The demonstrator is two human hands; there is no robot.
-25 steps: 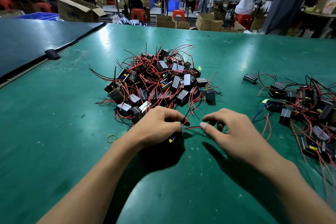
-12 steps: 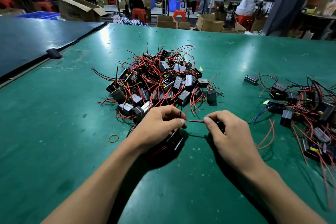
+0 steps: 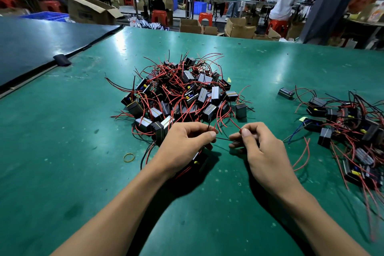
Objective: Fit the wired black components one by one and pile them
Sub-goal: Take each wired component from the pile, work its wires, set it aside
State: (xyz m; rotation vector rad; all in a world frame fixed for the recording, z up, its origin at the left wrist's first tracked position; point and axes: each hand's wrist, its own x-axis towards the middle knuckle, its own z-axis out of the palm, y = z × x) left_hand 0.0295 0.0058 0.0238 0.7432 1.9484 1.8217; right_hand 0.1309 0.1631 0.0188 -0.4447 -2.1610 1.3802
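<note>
Desk (image 3: 62,172) surface, green and wide, carries two heaps of wired black components. The big pile (image 3: 182,93) at centre frame is dense, and many of its units are wrapped with a yellow band, so it reads as the finished stack. The looser pile (image 3: 349,127) at the right edge is smaller and spread out, with several units showing coloured parts. It is probably the stock yet to be fitted, so a fair share of the work looks done and a fair share left. Just below the big pile the two hands are close together but not touching. The left hand (image 3: 185,147) curls round one component (image 3: 197,159), mostly hidden beneath it, and the right hand (image 3: 261,151) pinches a thin black wire (image 3: 222,139) running between them. This unit looks mid-fitting, not yet piled. A loose rubber band (image 3: 129,157) lies on the desk left of the left hand.
</note>
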